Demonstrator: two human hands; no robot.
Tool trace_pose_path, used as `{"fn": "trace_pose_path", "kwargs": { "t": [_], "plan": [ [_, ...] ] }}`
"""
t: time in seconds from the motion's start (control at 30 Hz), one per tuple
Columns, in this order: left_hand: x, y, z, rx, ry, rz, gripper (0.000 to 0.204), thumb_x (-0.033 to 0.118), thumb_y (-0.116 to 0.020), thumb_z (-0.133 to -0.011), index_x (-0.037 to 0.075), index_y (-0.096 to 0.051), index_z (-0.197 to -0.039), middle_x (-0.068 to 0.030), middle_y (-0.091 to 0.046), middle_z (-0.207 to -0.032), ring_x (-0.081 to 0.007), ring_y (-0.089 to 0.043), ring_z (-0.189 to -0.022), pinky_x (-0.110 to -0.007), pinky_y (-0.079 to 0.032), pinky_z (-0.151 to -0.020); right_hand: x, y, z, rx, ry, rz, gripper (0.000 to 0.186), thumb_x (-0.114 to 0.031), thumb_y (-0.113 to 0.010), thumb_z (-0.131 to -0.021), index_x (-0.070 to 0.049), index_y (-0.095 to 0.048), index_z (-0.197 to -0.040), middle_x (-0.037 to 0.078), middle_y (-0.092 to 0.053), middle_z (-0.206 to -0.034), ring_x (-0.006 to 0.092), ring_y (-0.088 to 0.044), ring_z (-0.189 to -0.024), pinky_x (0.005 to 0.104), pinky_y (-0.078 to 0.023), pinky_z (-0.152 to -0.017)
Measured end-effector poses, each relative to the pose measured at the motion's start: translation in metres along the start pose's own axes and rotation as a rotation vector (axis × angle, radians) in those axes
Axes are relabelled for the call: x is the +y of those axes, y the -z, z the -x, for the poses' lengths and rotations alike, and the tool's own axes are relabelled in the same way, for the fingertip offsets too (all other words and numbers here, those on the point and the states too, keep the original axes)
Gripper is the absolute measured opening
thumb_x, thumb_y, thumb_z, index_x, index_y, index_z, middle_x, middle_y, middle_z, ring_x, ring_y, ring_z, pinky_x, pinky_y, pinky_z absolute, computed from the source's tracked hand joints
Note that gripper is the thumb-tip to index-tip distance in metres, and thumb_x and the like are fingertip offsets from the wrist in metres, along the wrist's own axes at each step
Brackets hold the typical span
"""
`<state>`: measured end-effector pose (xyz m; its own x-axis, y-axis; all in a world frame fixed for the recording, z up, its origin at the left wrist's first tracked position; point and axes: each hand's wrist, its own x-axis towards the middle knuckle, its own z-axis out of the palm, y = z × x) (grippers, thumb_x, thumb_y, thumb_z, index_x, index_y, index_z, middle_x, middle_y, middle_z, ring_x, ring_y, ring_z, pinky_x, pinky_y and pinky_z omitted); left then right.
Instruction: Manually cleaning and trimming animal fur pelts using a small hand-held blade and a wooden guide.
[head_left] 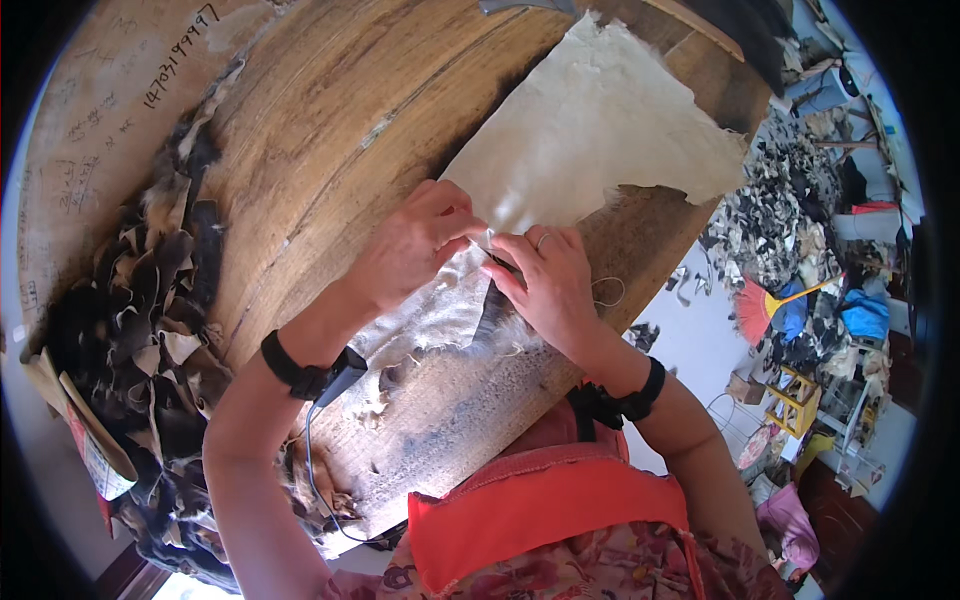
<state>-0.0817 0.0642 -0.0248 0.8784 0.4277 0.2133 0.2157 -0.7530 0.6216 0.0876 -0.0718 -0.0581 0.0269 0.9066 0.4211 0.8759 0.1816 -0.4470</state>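
A pale animal hide [600, 120], skin side up, lies on the wooden table and narrows toward me between my hands. Closer to me a second pale stretch of pelt [435, 310] shows grey fur along its right edge; whether both are one piece is hidden under my fingers. My left hand [415, 240] pinches the hide at this narrow place. Right beside it, my right hand [550, 285], with a ring on one finger, grips the same edge between thumb and fingers. A thin white thread [610, 290] loops out beyond the right hand. No needle can be made out.
Dark fur scraps [150, 330] are heaped along the table's left side. The wooden table [330, 130] ends on the right above a floor with a big pile of scraps [780, 200], a red broom [757, 308] and a yellow stool [793, 400]. A cable hangs from my left wristband.
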Motion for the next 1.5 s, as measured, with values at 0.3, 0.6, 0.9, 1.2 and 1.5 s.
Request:
{"fn": "trace_pose_path", "kwargs": {
  "t": [0.3, 0.6, 0.9, 1.2, 1.5],
  "plan": [
    [-0.028, -0.01, 0.007, -0.007, -0.009, 0.173, 0.029, 0.002, -0.078, -0.076, 0.009, -0.075, -0.103, -0.0064, -0.063, -0.106, -0.0226, -0.061, -0.099, -0.034, -0.052, -0.082, 0.0, -0.007, 0.003, 0.037, -0.067, -0.079, 0.031, -0.023, -0.082, -0.074, -0.01, -0.065, -0.097, 0.007, -0.058, -0.082, 0.0251, -0.059, -0.08, 0.0395, -0.044, -0.08],
    [-0.029, -0.017, 0.01, 0.08, 0.0, 0.151, 0.025, 0.003, -0.079, -0.076, 0.01, -0.076, -0.1, -0.0054, -0.064, -0.103, -0.0223, -0.06, -0.099, -0.033, -0.05, -0.081, -0.002, -0.009, 0.003, 0.077, -0.011, -0.065, 0.022, -0.016, -0.076, -0.079, -0.009, -0.064, -0.096, 0.007, -0.057, -0.08, 0.0263, -0.058, -0.077, 0.0401, -0.043, -0.08],
    [-0.033, -0.02, 0.01, 0.059, 0.148, 0.39, 0.015, 0.001, -0.075, -0.082, 0.007, -0.076, -0.096, -0.0027, -0.063, -0.099, -0.0167, -0.059, -0.095, -0.03, -0.047, -0.082, 0.008, 0.002, -0.02, -0.024, -0.075, -0.167, 0.01, -0.009, -0.067, -0.085, -0.009, -0.062, -0.094, 0.008, -0.056, -0.08, 0.0312, -0.059, -0.078, 0.0435, -0.045, -0.074],
    [-0.032, -0.024, 0.009, 0.09, 0.142, 0.414, 0.013, -0.002, -0.074, -0.083, 0.006, -0.075, -0.092, -0.0024, -0.063, -0.097, -0.0156, -0.059, -0.093, -0.029, -0.048, -0.08, 0.02, -0.004, -0.028, -0.119, -0.147, -0.253, 0.011, -0.004, -0.06, -0.091, -0.007, -0.064, -0.101, 0.013, -0.062, -0.089, 0.0357, -0.063, -0.081, 0.0425, -0.05, -0.069],
    [-0.031, -0.022, 0.009, 0.113, 0.094, 0.361, 0.011, 0.001, -0.074, -0.083, 0.008, -0.075, -0.092, -0.0027, -0.064, -0.097, -0.0197, -0.059, -0.094, -0.031, -0.047, -0.082, 0.019, -0.002, -0.029, -0.116, -0.144, -0.276, 0.007, -0.01, -0.061, -0.091, -0.007, -0.06, -0.097, 0.013, -0.061, -0.086, 0.0364, -0.064, -0.079, 0.0449, -0.052, -0.068]
  ]
}}
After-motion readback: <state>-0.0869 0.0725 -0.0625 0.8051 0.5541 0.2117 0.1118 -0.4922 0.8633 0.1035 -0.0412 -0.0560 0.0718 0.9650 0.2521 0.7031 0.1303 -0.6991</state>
